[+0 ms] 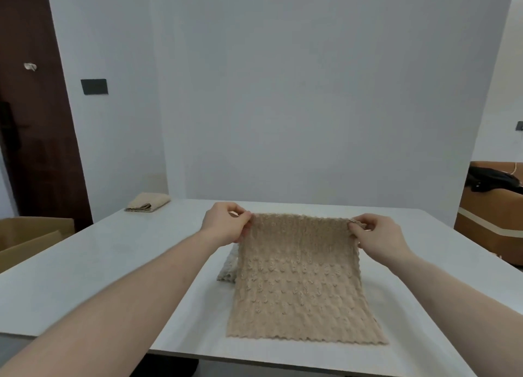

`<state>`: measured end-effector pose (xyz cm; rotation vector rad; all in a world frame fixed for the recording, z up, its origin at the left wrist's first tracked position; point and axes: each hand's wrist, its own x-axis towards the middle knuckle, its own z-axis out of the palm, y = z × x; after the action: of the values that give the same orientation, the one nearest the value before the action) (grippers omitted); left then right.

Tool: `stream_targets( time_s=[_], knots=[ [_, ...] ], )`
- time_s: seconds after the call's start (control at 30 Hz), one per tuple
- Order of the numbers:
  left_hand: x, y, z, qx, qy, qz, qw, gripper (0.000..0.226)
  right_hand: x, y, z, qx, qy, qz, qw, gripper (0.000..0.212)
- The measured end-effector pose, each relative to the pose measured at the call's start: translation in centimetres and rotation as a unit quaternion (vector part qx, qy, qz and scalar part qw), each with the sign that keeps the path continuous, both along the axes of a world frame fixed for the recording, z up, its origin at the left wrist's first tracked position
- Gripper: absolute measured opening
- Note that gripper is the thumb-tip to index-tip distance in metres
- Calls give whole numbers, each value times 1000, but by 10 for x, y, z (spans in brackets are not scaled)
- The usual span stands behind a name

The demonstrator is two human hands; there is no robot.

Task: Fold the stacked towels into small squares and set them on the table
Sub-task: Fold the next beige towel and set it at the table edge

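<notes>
**Beige towel raised by its far corners, ready for a fold**

A beige, knobbly-textured knitted towel [300,280] is held at the centre of the frame, its far edge lifted off the pale grey rectangular table [85,277] while its near, scalloped edge is left lying on the tabletop towards the bottom of the frame. The far left corner is pinched between thumb and fingers of the left hand [226,224], and the far right corner is pinched in the same way by the right hand [376,235]. The corners are held apart so that the edge between them is drawn almost straight, which is judged to keep the cloth flat and square for a clean fold towards the near edge

A paler grey-white towel [227,269] is partly seen beneath and to the left of the beige one; how much of a stack remains there is hidden. In the upper left of the tabletop a small folded beige towel square [148,202] is set well apart from the work, presumably as a finished piece kept out of the way
</notes>
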<state>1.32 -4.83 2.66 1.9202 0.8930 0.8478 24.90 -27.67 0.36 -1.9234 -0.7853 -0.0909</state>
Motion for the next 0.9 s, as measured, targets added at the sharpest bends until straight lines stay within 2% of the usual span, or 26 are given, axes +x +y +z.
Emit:
stream_targets(
  time_s=[0.27,0.6,0.9],
  knots=[
    [-7,-10,-13,-5,-45,5,999,17,-10,-15,-5,14,-11,10,1000,19],
    [-51,-47,-34,35,14,-17,999,24,-52,-68,-37,-53,-51,42,996,26],
    [-80,-76,-78,87,91,-10,992,21,-67,-96,-71,-127,-81,51,987,20]
  ],
)
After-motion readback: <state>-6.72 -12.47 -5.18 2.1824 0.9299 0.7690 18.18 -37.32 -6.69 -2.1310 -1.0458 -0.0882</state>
